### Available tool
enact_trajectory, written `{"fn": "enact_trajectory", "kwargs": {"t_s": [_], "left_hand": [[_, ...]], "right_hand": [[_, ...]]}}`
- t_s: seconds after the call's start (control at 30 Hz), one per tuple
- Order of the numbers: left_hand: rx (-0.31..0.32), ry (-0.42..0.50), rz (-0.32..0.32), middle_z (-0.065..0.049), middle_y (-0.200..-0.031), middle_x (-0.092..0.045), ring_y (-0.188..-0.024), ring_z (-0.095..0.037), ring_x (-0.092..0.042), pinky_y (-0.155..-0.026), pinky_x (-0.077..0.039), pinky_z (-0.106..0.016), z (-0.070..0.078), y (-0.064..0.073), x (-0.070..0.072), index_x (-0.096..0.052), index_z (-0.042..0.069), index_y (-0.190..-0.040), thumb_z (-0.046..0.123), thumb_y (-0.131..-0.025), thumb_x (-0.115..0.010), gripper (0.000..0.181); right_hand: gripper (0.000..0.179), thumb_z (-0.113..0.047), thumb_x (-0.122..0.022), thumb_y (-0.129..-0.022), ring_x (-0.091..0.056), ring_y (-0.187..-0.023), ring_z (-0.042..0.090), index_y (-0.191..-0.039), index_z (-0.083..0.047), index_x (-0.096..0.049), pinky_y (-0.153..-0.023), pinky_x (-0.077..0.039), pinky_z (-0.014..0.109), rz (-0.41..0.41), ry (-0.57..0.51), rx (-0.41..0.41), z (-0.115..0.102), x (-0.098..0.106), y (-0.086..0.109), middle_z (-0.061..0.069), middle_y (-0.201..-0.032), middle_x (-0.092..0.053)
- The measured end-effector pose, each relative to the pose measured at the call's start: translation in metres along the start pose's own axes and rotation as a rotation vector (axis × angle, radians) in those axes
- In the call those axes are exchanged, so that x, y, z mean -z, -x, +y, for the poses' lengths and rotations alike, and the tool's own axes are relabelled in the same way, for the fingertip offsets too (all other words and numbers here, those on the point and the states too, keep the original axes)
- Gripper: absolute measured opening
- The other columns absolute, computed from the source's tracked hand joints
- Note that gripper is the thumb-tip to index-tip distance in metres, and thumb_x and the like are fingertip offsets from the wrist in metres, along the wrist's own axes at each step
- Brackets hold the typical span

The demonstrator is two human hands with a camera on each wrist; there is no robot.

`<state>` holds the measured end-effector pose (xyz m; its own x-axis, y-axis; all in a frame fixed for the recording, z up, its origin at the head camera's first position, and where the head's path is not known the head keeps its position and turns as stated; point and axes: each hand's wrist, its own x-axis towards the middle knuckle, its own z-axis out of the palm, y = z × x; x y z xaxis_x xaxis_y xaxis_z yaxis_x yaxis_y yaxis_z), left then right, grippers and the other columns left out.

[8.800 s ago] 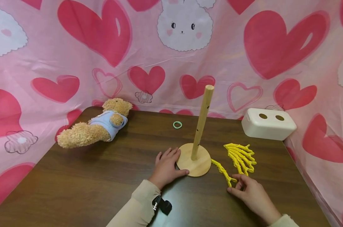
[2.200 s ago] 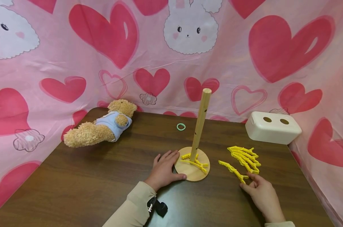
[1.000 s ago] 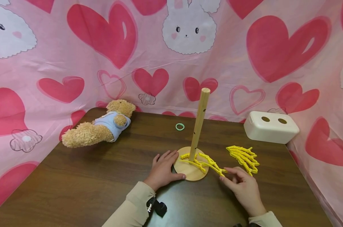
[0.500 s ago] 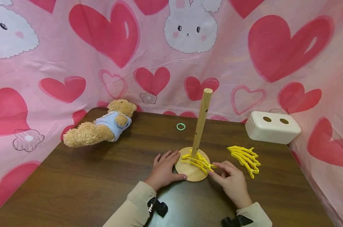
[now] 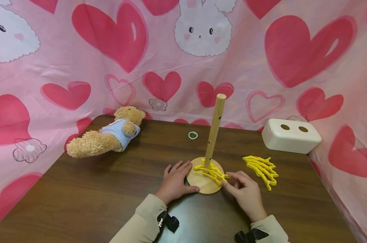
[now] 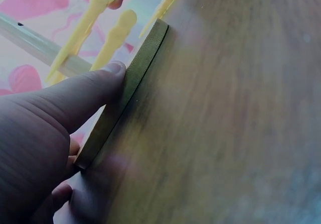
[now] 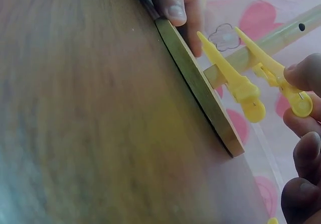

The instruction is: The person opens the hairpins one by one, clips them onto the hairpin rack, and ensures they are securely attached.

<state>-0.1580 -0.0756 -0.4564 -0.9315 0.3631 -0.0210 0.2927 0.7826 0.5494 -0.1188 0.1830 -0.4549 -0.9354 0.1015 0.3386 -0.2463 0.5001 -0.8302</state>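
Observation:
My left hand (image 5: 177, 182) lies against the left side of a round wooden base (image 5: 204, 187), thumb resting on its front rim, fingers extended along the table. A wooden post (image 5: 214, 131) with small dark holes rises from it. Low on the post sits a yellow alligator hair clip (image 7: 233, 78). Just above that one, my right hand (image 5: 245, 192) pinches the handle end of a second yellow hair clip (image 7: 268, 64) between thumb and fingers. Its long jaws are at the post, tips pointing left and away. In the left wrist view, the pinching fingers are partly cut off at the top.
Several more yellow hair clips (image 5: 260, 168) lie fanned out right of the base. Behind the post is a small green ring (image 5: 192, 135). A white box (image 5: 291, 136) with two holes stands back right, and a teddy bear (image 5: 116, 133) lies back left.
My right hand has carried one hair clip left from beside the pile to the post, above a clip put there since the oldest frame. My left hand keeps to the base.

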Motion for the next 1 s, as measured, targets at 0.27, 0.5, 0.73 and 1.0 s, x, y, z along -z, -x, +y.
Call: {"fn": "enact_trajectory", "kwargs": {"t_s": [0.27,0.5,0.73,1.0], "left_hand": [[0.008,-0.009,-0.003,-0.001,-0.161,-0.036,-0.15,-0.029,-0.024,-0.115,-0.008,-0.063,-0.001,0.0,-0.001,-0.042,0.015,-0.154,0.061,-0.079,-0.078,0.095],[0.0,-0.014,0.002,-0.001,-0.16,-0.038,-0.149,-0.03,-0.025,-0.115,-0.008,-0.064,0.002,0.0,0.001,-0.045,0.014,-0.152,0.061,-0.078,-0.078,0.094],[0.009,-0.02,0.002,-0.001,-0.159,-0.038,-0.149,-0.03,-0.025,-0.115,-0.008,-0.064,0.005,-0.001,0.001,-0.045,0.015,-0.153,0.061,-0.078,-0.078,0.094],[0.032,-0.016,0.036,-0.003,-0.155,-0.044,-0.148,-0.029,-0.028,-0.115,-0.009,-0.064,0.005,-0.002,-0.003,-0.045,0.014,-0.151,0.063,-0.074,-0.08,0.097]], "right_hand": [[0.027,-0.013,-0.087,-0.078,-0.048,-0.059,0.013,-0.103,-0.011,-0.078,-0.051,-0.042,0.025,-0.044,0.03,-0.056,-0.001,-0.005,-0.004,0.004,-0.081,-0.059],[0.027,-0.015,-0.086,-0.08,-0.049,-0.062,0.014,-0.106,-0.011,-0.078,-0.053,-0.041,0.024,-0.071,0.023,-0.062,-0.007,-0.01,-0.008,0.006,-0.084,-0.06],[0.03,-0.013,-0.085,-0.081,-0.049,-0.063,0.015,-0.11,-0.009,-0.077,-0.053,-0.041,0.023,-0.058,0.008,-0.067,-0.01,-0.012,-0.008,0.008,-0.086,-0.059],[0.037,-0.016,-0.083,-0.084,-0.051,-0.067,0.015,-0.119,-0.009,-0.074,-0.055,-0.043,0.023,-0.055,0.01,-0.082,-0.007,-0.013,-0.008,0.006,-0.096,-0.064]]}}
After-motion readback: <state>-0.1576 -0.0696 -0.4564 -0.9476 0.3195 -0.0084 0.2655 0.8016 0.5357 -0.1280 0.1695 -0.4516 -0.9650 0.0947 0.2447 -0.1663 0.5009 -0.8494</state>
